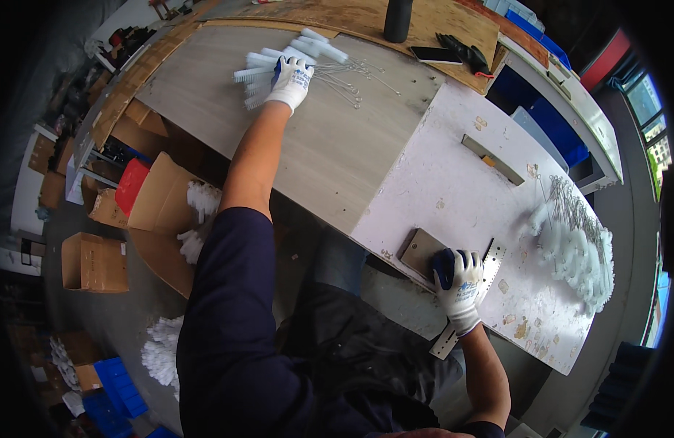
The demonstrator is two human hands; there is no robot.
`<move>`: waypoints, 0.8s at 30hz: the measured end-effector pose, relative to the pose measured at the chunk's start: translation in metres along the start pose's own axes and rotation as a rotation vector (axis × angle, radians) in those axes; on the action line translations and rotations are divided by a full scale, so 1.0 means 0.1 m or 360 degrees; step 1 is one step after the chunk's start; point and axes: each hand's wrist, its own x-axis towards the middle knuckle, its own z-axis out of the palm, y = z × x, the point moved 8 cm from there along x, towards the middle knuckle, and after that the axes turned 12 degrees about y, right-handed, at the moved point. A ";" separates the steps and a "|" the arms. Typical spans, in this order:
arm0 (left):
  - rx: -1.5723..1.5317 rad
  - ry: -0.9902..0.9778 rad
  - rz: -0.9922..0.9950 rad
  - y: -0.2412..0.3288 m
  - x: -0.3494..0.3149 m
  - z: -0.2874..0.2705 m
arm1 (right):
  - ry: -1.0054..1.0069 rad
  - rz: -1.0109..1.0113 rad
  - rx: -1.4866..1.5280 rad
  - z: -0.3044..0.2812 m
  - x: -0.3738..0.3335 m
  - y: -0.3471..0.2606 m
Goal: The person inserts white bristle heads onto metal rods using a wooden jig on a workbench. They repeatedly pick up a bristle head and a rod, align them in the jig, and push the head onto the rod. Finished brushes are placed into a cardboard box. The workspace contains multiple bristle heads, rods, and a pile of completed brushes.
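My left hand [291, 82], in a white and blue coated glove, reaches to the far side of the table. Its fingers curl down onto a pile of white bottle brushes [258, 77] with twisted wire stems ending in loops; the fingertips are partly hidden. Near the front edge, my gloved right hand [459, 288] is closed beside a metal block [420, 252], and whatever lies inside its fingers is hidden. Under and past that hand runs a perforated metal strip [494, 259], jutting over the table edge.
More brushes [578, 252] are heaped at the right end of the white tabletop [402, 197]. A metal bar [493, 159] lies beyond the block. At the back are a dark bottle [398, 20], a phone [436, 55] and black gloves [464, 52]. Cardboard boxes [96, 263] stand at left.
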 end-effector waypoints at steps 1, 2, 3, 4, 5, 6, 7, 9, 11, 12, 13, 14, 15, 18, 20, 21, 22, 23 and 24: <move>0.0014 -0.0071 0.0066 0.03 0.05 0.01 | -0.0002 0.0003 -0.0003 -0.01 -0.01 0.00; 0.0028 -0.0142 0.0131 0.04 0.09 0.01 | -0.0003 0.0006 -0.0005 -0.01 -0.03 0.01; 0.0055 -0.0225 0.0198 0.02 0.08 0.01 | -0.0009 0.0008 0.0009 0.01 -0.05 0.00; 0.0099 -0.0138 0.0207 -0.02 0.11 -0.06 | -0.0014 0.0015 0.0009 0.02 -0.06 0.00; 0.0144 -0.0053 0.0215 -0.07 0.14 -0.15 | -0.0023 0.0007 -0.0009 0.02 -0.05 0.02; 0.0191 0.0028 0.0233 -0.10 0.14 -0.25 | -0.0036 0.0009 -0.0021 0.03 -0.07 0.04; 0.0239 0.0109 0.0252 -0.14 0.13 -0.36 | -0.0048 0.0010 -0.0033 0.03 -0.08 0.04; 0.0130 0.0112 0.0129 -0.12 0.13 -0.59 | -0.0029 0.0038 -0.0003 -0.01 -0.07 -0.01; -0.0029 0.0410 0.0040 -0.10 0.07 -0.82 | 0.0000 0.0016 0.0041 -0.05 -0.01 -0.05; -0.0467 0.0437 -0.0220 0.01 0.01 -1.03 | 0.0001 0.0016 0.0041 -0.08 -0.03 -0.01; -0.0914 0.0445 -0.0469 0.19 -0.08 -1.23 | -0.0005 0.0025 0.0038 -0.10 -0.09 0.02; -0.1163 0.0666 -0.0554 0.27 -0.18 -1.29 | 0.0030 0.0017 0.0098 -0.06 -0.09 0.04; -0.1431 0.0869 -0.0629 0.42 -0.31 -1.29 | 0.0100 0.0004 0.0176 -0.07 -0.06 0.03; -0.3220 -0.0131 -0.1518 1.46 -0.61 -1.55 | 0.0149 0.0033 0.0232 -0.11 -0.10 0.12; -0.3583 -0.0351 -0.1690 1.96 -0.73 -1.69 | 0.0200 0.0112 0.0291 -0.18 -0.13 0.15; -0.3756 -0.0518 -0.1804 2.26 -0.81 -1.81 | 0.0226 0.0162 0.0312 -0.19 -0.16 0.22; -0.3840 -0.0558 -0.1843 2.41 -0.81 -1.85 | 0.0220 0.0209 0.0331 -0.21 -0.13 0.22; -0.3848 -0.0656 -0.1812 2.58 -0.86 -1.90 | 0.0214 0.0254 0.0348 -0.25 -0.12 0.21; -0.3885 -0.0688 -0.1750 2.68 -0.86 -1.98 | 0.0211 0.0341 0.0411 -0.29 -0.12 0.22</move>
